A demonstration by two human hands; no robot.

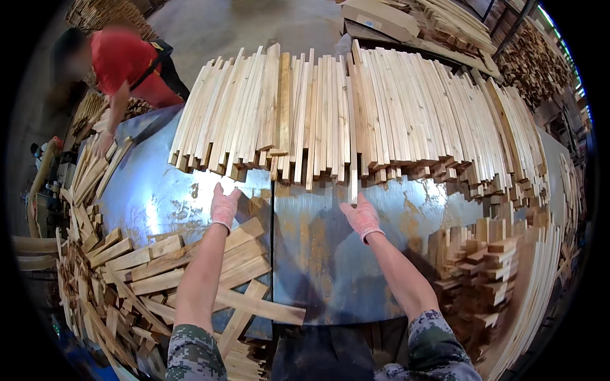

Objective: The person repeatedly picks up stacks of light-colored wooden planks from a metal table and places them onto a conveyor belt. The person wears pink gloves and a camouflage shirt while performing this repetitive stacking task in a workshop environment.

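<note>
A wide row of pale wooden strips [305,114] lies stacked side by side on a metal table [324,254], their near ends uneven. One wooden strip [353,174] sticks out toward me past the others. My right hand [362,217], in a pinkish-white glove, is closed on the near end of that strip, between thumb and fingers. My left hand [225,206], gloved the same way, hovers just short of the strip ends left of the middle. Its fingers are apart and nothing shows in them.
Loose wood offcuts [159,260] are heaped at the left, some beside my left forearm. Stacked wood pieces [483,273] stand at the right. A person in a red shirt [130,63] bends over the table's far left corner, reaching to wood there. A cardboard box [381,18] lies at the back.
</note>
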